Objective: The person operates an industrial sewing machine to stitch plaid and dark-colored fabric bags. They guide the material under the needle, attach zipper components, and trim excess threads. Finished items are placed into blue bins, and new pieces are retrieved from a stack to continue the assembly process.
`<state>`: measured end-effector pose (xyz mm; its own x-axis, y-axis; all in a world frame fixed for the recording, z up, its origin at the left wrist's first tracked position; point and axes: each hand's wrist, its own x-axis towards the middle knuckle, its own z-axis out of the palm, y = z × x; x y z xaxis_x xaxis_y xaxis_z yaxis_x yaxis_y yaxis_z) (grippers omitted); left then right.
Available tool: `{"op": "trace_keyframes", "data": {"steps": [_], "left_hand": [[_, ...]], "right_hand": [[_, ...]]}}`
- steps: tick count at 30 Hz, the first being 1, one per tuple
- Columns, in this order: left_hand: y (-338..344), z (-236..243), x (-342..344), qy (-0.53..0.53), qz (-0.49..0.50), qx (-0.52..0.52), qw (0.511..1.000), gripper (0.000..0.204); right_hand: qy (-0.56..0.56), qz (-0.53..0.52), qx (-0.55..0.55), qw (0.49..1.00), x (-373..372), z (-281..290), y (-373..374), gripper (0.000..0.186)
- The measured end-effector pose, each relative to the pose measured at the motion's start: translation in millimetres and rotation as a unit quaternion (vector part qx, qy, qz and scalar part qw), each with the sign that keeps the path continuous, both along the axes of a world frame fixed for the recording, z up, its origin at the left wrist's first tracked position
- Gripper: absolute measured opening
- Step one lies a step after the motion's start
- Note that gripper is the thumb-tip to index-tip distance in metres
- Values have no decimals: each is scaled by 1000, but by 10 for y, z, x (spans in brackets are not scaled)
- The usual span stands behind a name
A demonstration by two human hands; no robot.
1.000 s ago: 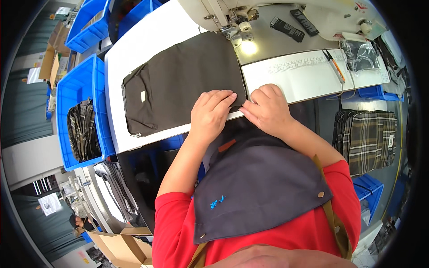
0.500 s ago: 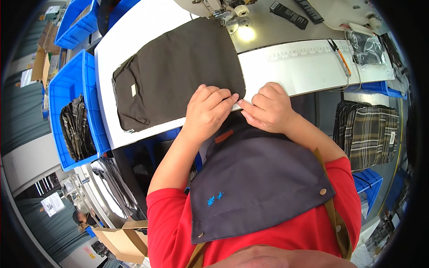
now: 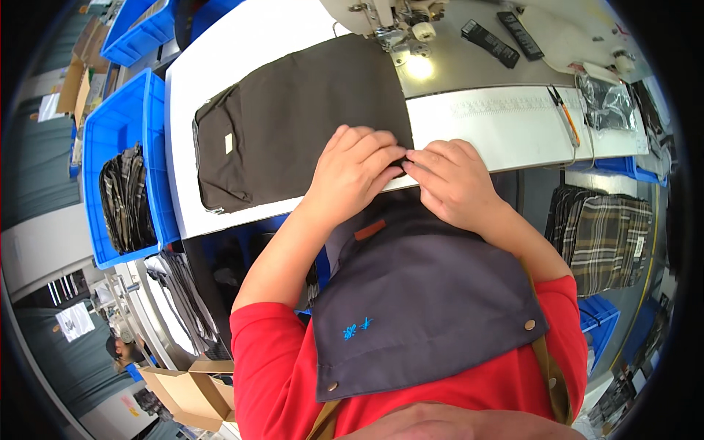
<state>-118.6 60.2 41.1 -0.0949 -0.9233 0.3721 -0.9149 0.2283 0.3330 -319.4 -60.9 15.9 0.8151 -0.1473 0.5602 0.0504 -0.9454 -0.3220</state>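
Observation:
A dark brown piece of sewn fabric point(image 3: 315, 110), with a small pale label near its left end, lies flat on the white worktable point(image 3: 213, 66). My left hand point(image 3: 354, 172) rests at its near right corner, thumb and fingers pinched on the edge. Right beside it, my right hand point(image 3: 453, 182) pinches the same corner, the fingertips of both hands almost touching. The bit of cloth between the fingers is mostly hidden. Beyond the fabric's far right corner stands a sewing machine point(image 3: 396, 26) with its lamp lit.
Orange-handled snips point(image 3: 563, 116) lie right of a clear ruler point(image 3: 506, 104). Black tags point(image 3: 490, 44) and a clear plastic bag point(image 3: 607, 103) are farther back. A blue bin point(image 3: 158, 161) with folded plaid cloth stands left; stacked plaid pieces point(image 3: 609, 238) sit right. A co-worker point(image 3: 125, 350) is at lower left.
The view has shifted a little, so the table appears farther right. Both hands stay at the fabric's corner; the left fingers are spread slightly more over it.

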Motion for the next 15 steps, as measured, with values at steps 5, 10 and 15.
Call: {"op": "trace_keyframes", "data": {"steps": [5, 10, 15], "left_hand": [[42, -32, 21, 35, 23, 89, 995, 49], [28, -19, 31, 48, 40, 112, 992, 49], [-83, -17, 101, 66, 44, 108, 991, 48]], "right_hand": [[44, 13, -1, 999, -54, 56, -23, 44], [65, 18, -8, 998, -59, 75, -50, 45], [71, 8, -21, 997, 2, 108, -122, 42]]}}
